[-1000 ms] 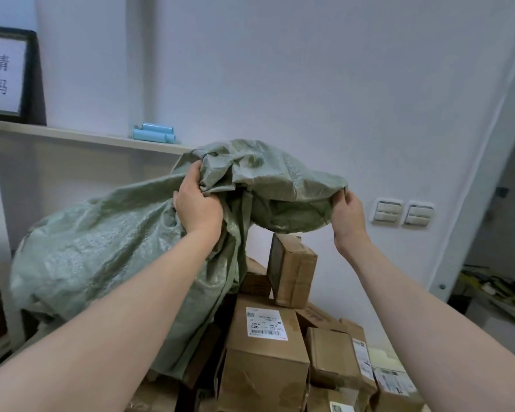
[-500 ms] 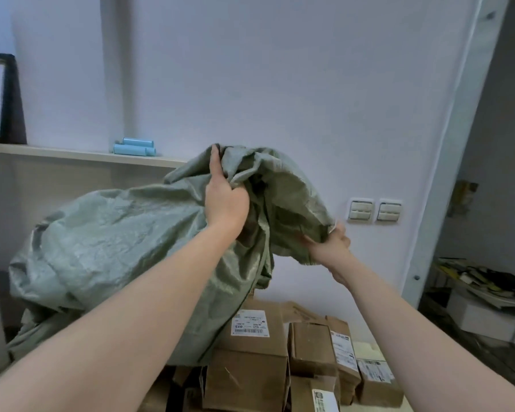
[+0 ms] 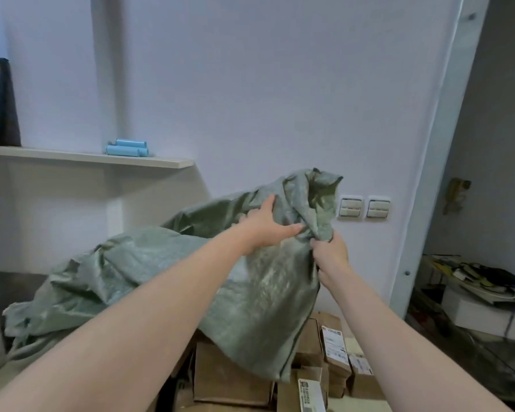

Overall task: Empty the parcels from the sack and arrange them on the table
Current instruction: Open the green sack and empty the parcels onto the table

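Left of the parcel pile (image 3: 229, 379) your sack (image 3: 137, 272) trails slack, then climbs over it to a bunched end above the pile, where your left hand (image 3: 265, 230) clasps a fold and your right hand (image 3: 330, 257) (nearer the tip) pinches it tight.

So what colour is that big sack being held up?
Pale grey-green, with a slightly shiny woven look: the sack shows best in the head view.

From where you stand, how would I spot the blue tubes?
Find the pale wooden shelf on the white wall, upper left. The light blue tubes lie stacked toward its right end; the black-framed sign at its left end stands upright.
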Available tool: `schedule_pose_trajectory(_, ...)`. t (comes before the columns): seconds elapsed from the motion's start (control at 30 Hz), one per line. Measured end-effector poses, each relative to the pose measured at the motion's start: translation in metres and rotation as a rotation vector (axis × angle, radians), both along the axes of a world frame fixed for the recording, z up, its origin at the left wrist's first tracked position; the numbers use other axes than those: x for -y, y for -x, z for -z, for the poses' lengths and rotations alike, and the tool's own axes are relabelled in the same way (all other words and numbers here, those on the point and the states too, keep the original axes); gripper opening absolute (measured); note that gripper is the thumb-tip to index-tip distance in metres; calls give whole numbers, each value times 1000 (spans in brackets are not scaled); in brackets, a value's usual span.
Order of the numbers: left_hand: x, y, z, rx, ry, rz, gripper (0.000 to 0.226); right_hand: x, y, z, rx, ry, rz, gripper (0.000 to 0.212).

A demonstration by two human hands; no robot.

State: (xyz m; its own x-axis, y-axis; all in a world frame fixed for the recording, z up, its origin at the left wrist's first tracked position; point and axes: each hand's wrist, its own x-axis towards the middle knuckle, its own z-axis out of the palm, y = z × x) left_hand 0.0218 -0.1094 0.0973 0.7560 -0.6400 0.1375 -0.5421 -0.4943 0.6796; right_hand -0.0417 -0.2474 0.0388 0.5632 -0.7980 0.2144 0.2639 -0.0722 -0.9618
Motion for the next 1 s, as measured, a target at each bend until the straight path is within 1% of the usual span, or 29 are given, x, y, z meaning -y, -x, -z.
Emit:
schedule_pose_trajectory(0.1,-11,-5,0,185,-258,-81,99,20,12,-12,13,107,227,38)
schedule_pose_trajectory(0.17,-17,-4,3,240,-364,-102,100,30,25,-15,-69,170,376,38)
schedule_pose_trajectory(0.2,-19,-4,6,262,-404,-103,102,38,33,-13,-148,208,443,37)
schedule_pose_trajectory(0.27,-23,-2,15,288,-496,-107,106,55,48,-2,-372,241,529,33)
schedule_pose_trajectory(0.3,-25,-1,19,303,-562,-117,104,62,56,5,-500,223,537,35)
schedule_pose_trajectory(0.33,-27,-1,25,329,-629,-137,95,69,61,12,-643,182,522,43)
schedule_pose_trajectory(0.37,-30,-2,30,359,-667,-164,77,72,64,19,-798,131,485,59)
schedule_pose_trajectory(0.4,-32,-3,35,375,-654,-195,56,70,66,23,-931,98,427,77)
schedule_pose_trajectory(0.43,-32,-7,41,363,-581,-235,41,65,67,25,-1014,117,376,91)
schedule_pose_trajectory(0.47,-32,-9,46,330,-468,-275,34,59,66,27,-1048,201,345,100)
schedule_pose_trajectory(0.5,-31,-8,49,314,-358,-322,32,51,64,29,-1032,330,315,103)
schedule_pose_trajectory(0.53,-29,-5,49,338,-276,-373,30,44,62,28,-963,462,233,103)
schedule_pose_trajectory(0.57,-26,1,47,388,-209,-418,29,36,61,26,-856,570,80,104)
schedule_pose_trajectory(0.6,-21,7,44,431,-148,-439,28,25,60,21,-759,631,-128,108)
schedule_pose_trajectory(0.63,-14,13,40,459,-86,-432,27,11,60,17,-702,652,-334,117)
schedule_pose_trajectory(0.67,-7,20,36,463,-29,-398,25,-3,57,14,-671,683,-477,126)
schedule_pose_trajectory(0.7,0,27,31,451,16,-342,23,-13,54,14,-656,740,-512,130)
schedule_pose_trajectory(0.73,7,34,28,438,39,-271,21,-19,51,16,-636,813,-466,121)
schedule_pose_trajectory(0.77,13,41,27,429,33,-198,21,-20,47,18,-646,895,-347,99)
schedule_pose_trajectory(0.8,15,47,27,423,12,-140,24,-18,47,18,-692,992,-193,73)
schedule_pose_trajectory(0.83,16,49,28,411,-4,-101,27,-14,49,18,-758,1055,-34,54)
schedule_pose_trajectory(0.87,13,48,31,381,-2,-76,31,-6,53,19,-810,1073,83,44)
schedule_pose_trajectory(0.93,1,38,39,335,-4,-80,37,13,63,21,-957,1056,219,36)
schedule_pose_trajectory(1.0,-15,23,49,361,-111,-168,44,21,73,24,-1242,1074,328,37)
